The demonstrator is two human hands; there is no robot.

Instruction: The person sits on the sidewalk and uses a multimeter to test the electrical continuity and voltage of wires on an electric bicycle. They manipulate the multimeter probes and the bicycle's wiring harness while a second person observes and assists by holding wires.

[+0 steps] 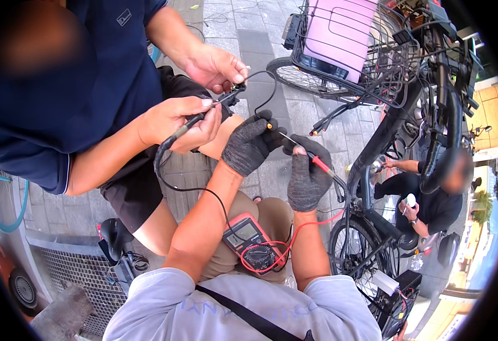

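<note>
My left hand, in a dark grey glove, is closed around the end of a thin black cable. A small connector with an orange-yellow tip pokes out of its fingers. Gloved too, my right hand grips a red test probe, its metal tip slanting toward my left fingers; I cannot tell whether it touches the connector. On my lap lies a red-and-black multimeter with red and black leads. At the left, another person's hands hold a black probe against a small black connector.
A bicycle stands at the right, with loose black cable ends hanging near my right hand. Its wire basket holds a pink item. Another person crouches beyond it. A metal grating lies at lower left.
</note>
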